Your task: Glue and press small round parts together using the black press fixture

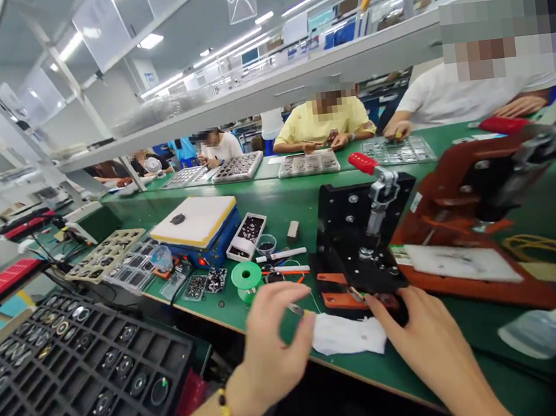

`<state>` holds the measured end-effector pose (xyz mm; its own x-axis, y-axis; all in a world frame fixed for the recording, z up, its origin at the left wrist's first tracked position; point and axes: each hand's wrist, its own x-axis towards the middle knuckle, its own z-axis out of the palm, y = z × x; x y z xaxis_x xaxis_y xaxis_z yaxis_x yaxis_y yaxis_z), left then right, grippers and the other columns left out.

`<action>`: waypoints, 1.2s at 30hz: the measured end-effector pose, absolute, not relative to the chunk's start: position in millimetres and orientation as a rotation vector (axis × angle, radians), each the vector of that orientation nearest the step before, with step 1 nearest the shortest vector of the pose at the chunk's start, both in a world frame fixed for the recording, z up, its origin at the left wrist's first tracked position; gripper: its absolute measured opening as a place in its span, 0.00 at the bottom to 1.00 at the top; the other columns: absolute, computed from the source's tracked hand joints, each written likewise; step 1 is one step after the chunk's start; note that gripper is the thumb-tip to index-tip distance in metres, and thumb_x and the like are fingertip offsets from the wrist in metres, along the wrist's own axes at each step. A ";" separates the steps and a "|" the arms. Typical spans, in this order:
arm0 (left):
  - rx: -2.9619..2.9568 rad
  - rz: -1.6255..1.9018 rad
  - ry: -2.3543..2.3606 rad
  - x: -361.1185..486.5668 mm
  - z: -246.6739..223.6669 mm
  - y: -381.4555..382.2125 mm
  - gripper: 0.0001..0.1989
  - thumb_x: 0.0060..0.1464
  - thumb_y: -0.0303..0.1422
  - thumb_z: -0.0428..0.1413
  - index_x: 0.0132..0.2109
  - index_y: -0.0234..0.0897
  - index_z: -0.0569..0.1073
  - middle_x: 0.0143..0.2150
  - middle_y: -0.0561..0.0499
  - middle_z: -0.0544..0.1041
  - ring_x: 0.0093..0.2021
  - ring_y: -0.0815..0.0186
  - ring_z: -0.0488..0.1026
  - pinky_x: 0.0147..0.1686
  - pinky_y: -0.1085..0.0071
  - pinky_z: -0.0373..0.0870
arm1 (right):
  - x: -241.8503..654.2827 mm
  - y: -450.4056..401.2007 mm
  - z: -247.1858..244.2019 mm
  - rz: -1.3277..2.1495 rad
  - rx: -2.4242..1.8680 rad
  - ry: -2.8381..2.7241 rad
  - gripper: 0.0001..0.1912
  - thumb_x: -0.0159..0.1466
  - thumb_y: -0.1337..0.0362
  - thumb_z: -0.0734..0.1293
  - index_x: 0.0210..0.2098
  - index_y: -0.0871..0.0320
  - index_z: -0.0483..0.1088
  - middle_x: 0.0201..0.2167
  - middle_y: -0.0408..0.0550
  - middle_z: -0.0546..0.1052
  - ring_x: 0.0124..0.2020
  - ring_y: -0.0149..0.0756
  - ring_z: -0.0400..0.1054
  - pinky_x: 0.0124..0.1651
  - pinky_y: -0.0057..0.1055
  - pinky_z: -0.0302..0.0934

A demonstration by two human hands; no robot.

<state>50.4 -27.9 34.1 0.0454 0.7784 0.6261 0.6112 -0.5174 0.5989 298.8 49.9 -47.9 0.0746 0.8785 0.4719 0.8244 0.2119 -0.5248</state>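
Note:
My left hand [277, 340] hovers over the front of the green bench, thumb and forefinger apart in a C shape. A small metallic piece shows in the gap between them; whether it touches the hand I cannot tell. Beside its fingertips lies a crumpled white cloth [348, 334]. My right hand [427, 328] rests at the front of a black toggle-clamp fixture [359, 226], thumb and fingers spread. The thumb tip is by a small metal part [355, 292] on the fixture's orange base plate [335, 300]. The fixture's red-gripped lever [363, 163] stands raised. Some right fingertips are hidden.
A brown clamp press [442, 217] stands right of the fixture. Left are a green spool [246, 277], a blue box with a white pad [194, 220], and a black compartment tray [87, 380] of ring parts. Several people work across the bench beneath a shelf [266, 93].

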 end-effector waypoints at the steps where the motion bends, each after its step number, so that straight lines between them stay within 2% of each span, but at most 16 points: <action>1: 2.176 1.415 1.417 56.2 27.9 -23.7 0.17 0.68 0.32 0.57 0.62 0.44 0.73 0.59 0.42 0.76 0.58 0.55 0.76 0.59 0.56 0.78 | 298.7 50.6 -49.5 0.082 -1.585 -1.734 0.35 0.68 0.31 0.52 0.43 0.55 0.69 0.44 0.60 0.78 0.48 0.59 0.72 0.53 0.55 0.66; 3: 2.272 1.226 1.399 69.5 12.4 -13.9 0.22 0.67 0.31 0.57 0.66 0.45 0.70 0.64 0.40 0.73 0.63 0.52 0.73 0.63 0.53 0.76 | 298.5 51.8 -52.0 0.068 -1.562 -1.732 0.34 0.68 0.31 0.52 0.41 0.55 0.69 0.43 0.60 0.79 0.47 0.59 0.73 0.52 0.55 0.67; 6: 2.360 0.953 1.430 87.4 -7.9 0.2 0.24 0.67 0.32 0.55 0.68 0.40 0.68 0.70 0.37 0.67 0.69 0.45 0.66 0.67 0.44 0.70 | 297.9 53.0 -52.4 0.076 -1.553 -1.712 0.33 0.67 0.31 0.53 0.39 0.53 0.68 0.41 0.59 0.79 0.45 0.60 0.73 0.51 0.56 0.67; 11: 2.185 1.037 1.430 96.9 -24.6 15.5 0.20 0.68 0.29 0.54 0.65 0.39 0.72 0.72 0.39 0.66 0.71 0.50 0.65 0.70 0.46 0.68 | 296.4 53.7 -46.6 0.250 -1.545 -1.640 0.36 0.62 0.26 0.57 0.38 0.52 0.71 0.40 0.57 0.80 0.47 0.60 0.73 0.51 0.56 0.67; 17: 2.094 1.231 1.409 94.4 -38.2 24.2 0.20 0.64 0.23 0.57 0.61 0.41 0.76 0.69 0.42 0.71 0.69 0.53 0.70 0.69 0.46 0.70 | 295.8 54.3 -45.2 0.303 -1.518 -1.590 0.38 0.59 0.24 0.59 0.37 0.54 0.73 0.44 0.59 0.79 0.50 0.59 0.73 0.52 0.54 0.68; 20: 2.104 1.341 1.356 98.2 -33.6 28.0 0.19 0.63 0.21 0.57 0.58 0.41 0.77 0.67 0.44 0.73 0.66 0.55 0.72 0.68 0.50 0.72 | 297.4 55.8 -47.2 0.334 -1.497 -1.598 0.37 0.60 0.25 0.59 0.37 0.53 0.73 0.44 0.58 0.79 0.47 0.55 0.74 0.50 0.50 0.69; 24: 2.057 1.376 1.273 101.4 -19.2 35.6 0.17 0.62 0.20 0.57 0.54 0.41 0.79 0.60 0.46 0.78 0.61 0.59 0.77 0.64 0.58 0.76 | 299.6 61.1 -49.1 0.260 -1.537 -1.670 0.38 0.62 0.25 0.55 0.32 0.53 0.71 0.41 0.58 0.78 0.44 0.56 0.73 0.48 0.51 0.66; 29: 2.016 1.454 1.375 85.9 -14.2 31.3 0.12 0.60 0.19 0.58 0.44 0.40 0.81 0.52 0.46 0.79 0.54 0.59 0.78 0.58 0.59 0.78 | 292.4 52.4 -37.8 0.104 -1.620 -1.744 0.35 0.67 0.30 0.54 0.31 0.54 0.70 0.40 0.59 0.77 0.45 0.56 0.71 0.49 0.50 0.64; 33: 2.158 1.298 1.480 72.0 -20.7 20.3 0.10 0.64 0.25 0.58 0.50 0.41 0.79 0.57 0.44 0.76 0.59 0.57 0.76 0.60 0.57 0.75 | 277.7 42.1 -18.2 0.068 -1.756 -1.750 0.24 0.69 0.41 0.64 0.40 0.58 0.73 0.44 0.60 0.77 0.51 0.55 0.69 0.54 0.48 0.62; 36: 2.289 1.275 1.488 69.9 -26.0 16.4 0.14 0.67 0.27 0.56 0.57 0.41 0.76 0.61 0.43 0.75 0.62 0.56 0.73 0.63 0.56 0.72 | 270.0 46.5 -7.4 0.096 -1.862 -1.704 0.27 0.65 0.41 0.69 0.45 0.60 0.73 0.46 0.60 0.77 0.53 0.56 0.68 0.58 0.49 0.59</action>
<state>69.9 16.4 -26.0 0.1577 0.8013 0.5771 0.6929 -0.5062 0.5135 270.0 46.5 -7.4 0.1709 0.9251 0.3390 0.8813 0.0103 -0.4724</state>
